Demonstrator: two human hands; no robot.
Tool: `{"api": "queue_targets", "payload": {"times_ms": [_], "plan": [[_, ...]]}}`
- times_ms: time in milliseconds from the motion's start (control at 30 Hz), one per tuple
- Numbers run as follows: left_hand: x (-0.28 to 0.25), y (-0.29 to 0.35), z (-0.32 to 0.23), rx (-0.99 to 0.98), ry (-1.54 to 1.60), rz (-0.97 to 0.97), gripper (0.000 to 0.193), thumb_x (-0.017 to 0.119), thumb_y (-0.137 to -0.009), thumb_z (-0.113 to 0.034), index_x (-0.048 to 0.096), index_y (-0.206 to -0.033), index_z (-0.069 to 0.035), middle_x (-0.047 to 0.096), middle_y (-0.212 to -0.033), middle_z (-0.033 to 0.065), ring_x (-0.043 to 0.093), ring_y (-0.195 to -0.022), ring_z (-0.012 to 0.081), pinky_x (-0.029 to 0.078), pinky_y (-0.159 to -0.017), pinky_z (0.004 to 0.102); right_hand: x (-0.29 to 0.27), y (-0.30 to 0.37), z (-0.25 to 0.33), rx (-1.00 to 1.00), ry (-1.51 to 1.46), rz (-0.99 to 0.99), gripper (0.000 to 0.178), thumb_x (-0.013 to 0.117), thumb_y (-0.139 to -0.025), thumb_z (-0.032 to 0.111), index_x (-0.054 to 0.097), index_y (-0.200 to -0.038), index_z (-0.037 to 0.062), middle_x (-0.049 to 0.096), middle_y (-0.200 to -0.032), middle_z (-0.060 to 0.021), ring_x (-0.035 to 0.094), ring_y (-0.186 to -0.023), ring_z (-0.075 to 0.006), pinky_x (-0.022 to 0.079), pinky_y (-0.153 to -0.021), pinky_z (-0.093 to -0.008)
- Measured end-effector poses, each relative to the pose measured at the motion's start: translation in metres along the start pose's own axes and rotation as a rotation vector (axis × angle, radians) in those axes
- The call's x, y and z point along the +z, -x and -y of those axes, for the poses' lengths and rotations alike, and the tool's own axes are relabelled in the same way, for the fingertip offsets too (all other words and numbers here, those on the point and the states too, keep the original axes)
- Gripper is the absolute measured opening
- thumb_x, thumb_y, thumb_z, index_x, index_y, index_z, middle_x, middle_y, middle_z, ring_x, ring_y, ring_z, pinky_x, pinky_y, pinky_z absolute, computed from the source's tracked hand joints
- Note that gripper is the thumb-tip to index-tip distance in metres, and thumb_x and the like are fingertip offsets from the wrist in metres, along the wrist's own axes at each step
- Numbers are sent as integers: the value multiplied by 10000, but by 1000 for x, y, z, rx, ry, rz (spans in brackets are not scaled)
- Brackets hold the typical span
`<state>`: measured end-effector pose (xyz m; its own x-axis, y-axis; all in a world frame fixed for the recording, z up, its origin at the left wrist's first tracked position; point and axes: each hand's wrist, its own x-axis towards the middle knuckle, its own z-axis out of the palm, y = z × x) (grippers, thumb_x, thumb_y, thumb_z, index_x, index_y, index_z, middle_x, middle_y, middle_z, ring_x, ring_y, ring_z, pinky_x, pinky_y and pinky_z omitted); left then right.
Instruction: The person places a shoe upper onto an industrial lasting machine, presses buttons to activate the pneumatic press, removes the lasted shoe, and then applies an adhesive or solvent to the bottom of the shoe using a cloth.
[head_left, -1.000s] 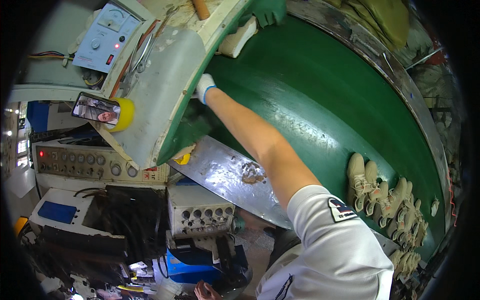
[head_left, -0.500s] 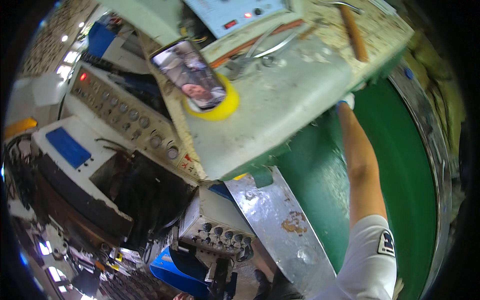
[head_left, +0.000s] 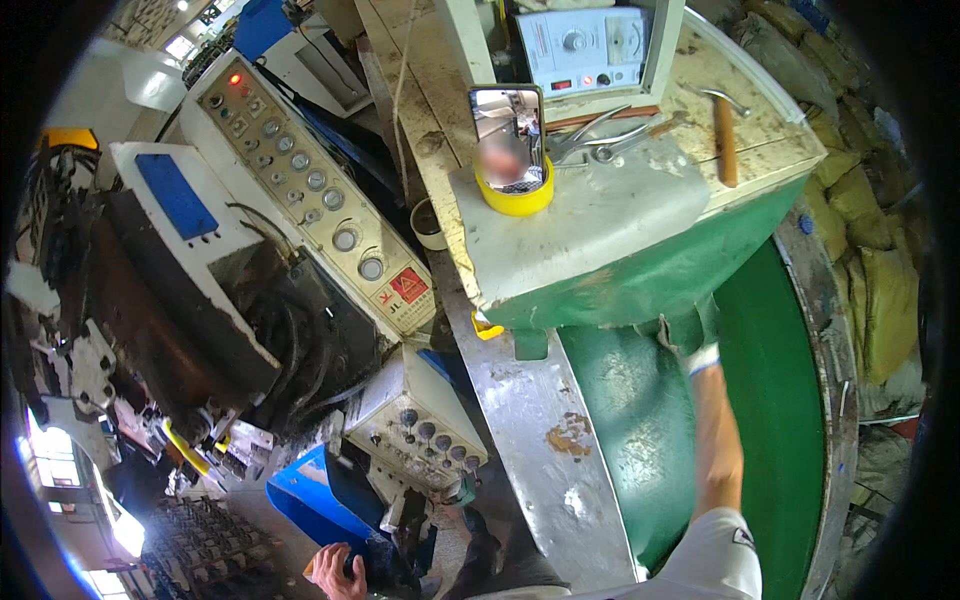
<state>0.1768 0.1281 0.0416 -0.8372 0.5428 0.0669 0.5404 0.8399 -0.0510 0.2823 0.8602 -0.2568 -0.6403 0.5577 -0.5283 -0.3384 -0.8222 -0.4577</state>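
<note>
My right arm reaches forward over a green-lined trough [head_left: 780, 400]. My right hand [head_left: 692, 335], in a greyish-green glove with a white cuff, is at the hanging edge of a green sheet [head_left: 640, 275]. Its fingers blend into the green and are partly hidden, so their grip does not show. Low in the view, my left hand [head_left: 338, 573] has its fingers curled beside a blue bin [head_left: 318, 500]. A small orange-brown edge shows at those fingers, too little to name.
On the bench stand a phone [head_left: 508, 140] and yellow tape roll [head_left: 520, 198]; pliers [head_left: 600, 140] and a hammer [head_left: 726, 145] lie nearby. A metal plate [head_left: 545, 420] borders the trough. Left are a control panel [head_left: 310, 190] and machinery; sacks [head_left: 880, 290] are piled right.
The view has turned and shifted, so the bench sits differently. My right hand shows nearer me and more fully at the green sheet. My left hand has come further into view at the bottom.
</note>
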Motion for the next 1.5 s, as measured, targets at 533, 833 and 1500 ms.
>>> {"api": "queue_targets", "payload": {"times_ms": [533,833,1500], "plan": [[12,-31,32,-364,1591,169,383,659,-1041,-236,660,-1282,61,737,-1167,116,710,-1041,200,554,-879,316,193,400,-265,393,-121,144,596,633,-985,434,531,-1447,72,642,-1330,-196,683,-1101,-354,603,-889,-503],[-35,-79,132,-374,1973,165,393,729,-969,-280,681,-1229,10,705,-883,13,684,-760,111,599,-732,287,353,411,-374,407,395,686,592,689,-1003,204,468,-1511,-4,653,-1342,-113,661,-1157,-206,545,-997,-347],[0,-106,246,-687,1923,-464,538,747,-877,52,568,-1380,109,729,-1201,196,727,-1048,222,580,-913,291,469,376,-524,308,375,635,598,668,-1026,217,461,-1551,20,590,-1456,-91,595,-1261,-181,493,-1058,-338]]}}
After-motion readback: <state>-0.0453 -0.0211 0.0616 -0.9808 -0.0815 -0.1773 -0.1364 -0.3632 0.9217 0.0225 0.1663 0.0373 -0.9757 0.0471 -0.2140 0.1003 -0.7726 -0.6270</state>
